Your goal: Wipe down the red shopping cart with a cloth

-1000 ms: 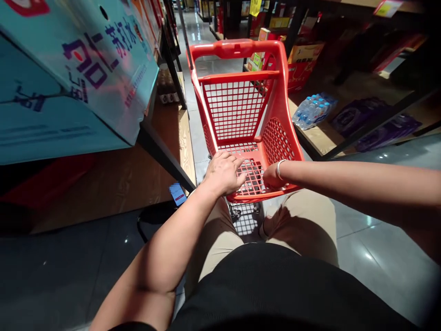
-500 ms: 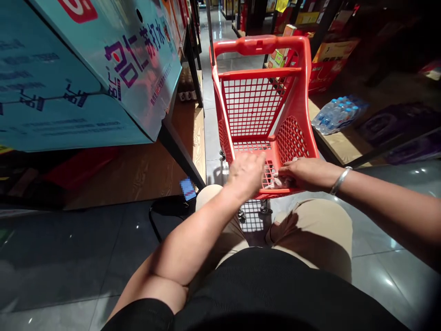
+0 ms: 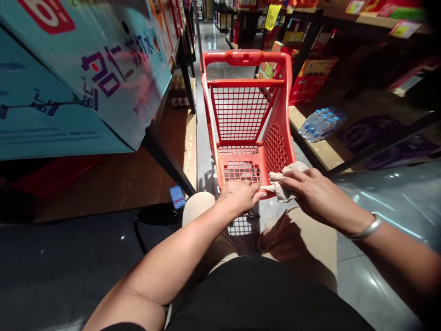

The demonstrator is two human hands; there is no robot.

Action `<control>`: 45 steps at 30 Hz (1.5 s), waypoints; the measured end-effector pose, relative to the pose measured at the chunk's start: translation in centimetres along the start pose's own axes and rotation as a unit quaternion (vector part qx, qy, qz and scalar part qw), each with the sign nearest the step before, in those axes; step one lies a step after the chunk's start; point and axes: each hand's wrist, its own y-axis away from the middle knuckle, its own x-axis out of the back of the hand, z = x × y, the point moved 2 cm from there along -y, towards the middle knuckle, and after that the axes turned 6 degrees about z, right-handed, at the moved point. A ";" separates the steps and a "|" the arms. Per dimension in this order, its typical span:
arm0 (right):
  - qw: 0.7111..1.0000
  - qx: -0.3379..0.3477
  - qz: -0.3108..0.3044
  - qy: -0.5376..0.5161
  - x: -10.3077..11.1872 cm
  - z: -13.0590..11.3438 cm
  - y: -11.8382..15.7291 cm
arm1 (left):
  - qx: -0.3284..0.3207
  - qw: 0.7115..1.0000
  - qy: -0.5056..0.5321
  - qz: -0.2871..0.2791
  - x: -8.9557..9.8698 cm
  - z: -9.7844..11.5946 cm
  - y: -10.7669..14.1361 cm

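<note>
A red plastic shopping cart (image 3: 241,82) with a grid basket stands between my knees, its handle at the far side. My left hand (image 3: 239,196) is on the cart's near rim, fingers curled over it, the thumb beside a strip of pale cloth. In my right hand (image 3: 312,193) is a crumpled beige cloth (image 3: 287,184), pinched between thumb and fingers at the basket's near right corner. Part of the cloth reaches left along the rim towards my left hand. The basket holds nothing that I can make out.
Large blue carton (image 3: 113,82) on a shelf at the left. Shrink-wrapped water bottles (image 3: 320,124) lie on a low shelf at the right. A black bag (image 3: 156,218) with a pixelated blue item (image 3: 177,196) rests on the floor by my left knee. Red boxes (image 3: 308,80) stand behind the bottles.
My right hand has lifted outward off the near right rim, showing more of the cloth. My left hand has settled lower on the near rim. The view has shifted, with the cart further left.
</note>
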 end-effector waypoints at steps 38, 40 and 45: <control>0.969 -0.089 0.209 -0.096 -3.1 9.3 -9.7 | -0.058 0.997 -0.046 -0.011 1.0 -4.3 0.5; 0.966 -0.106 0.210 -0.102 -3.6 8.5 -9.7 | -0.058 0.997 -0.041 -0.013 1.1 -4.9 0.5; 0.968 -0.114 0.196 -0.105 -4.4 2.5 -5.1 | -0.037 0.999 -0.032 -0.009 1.5 -6.5 0.7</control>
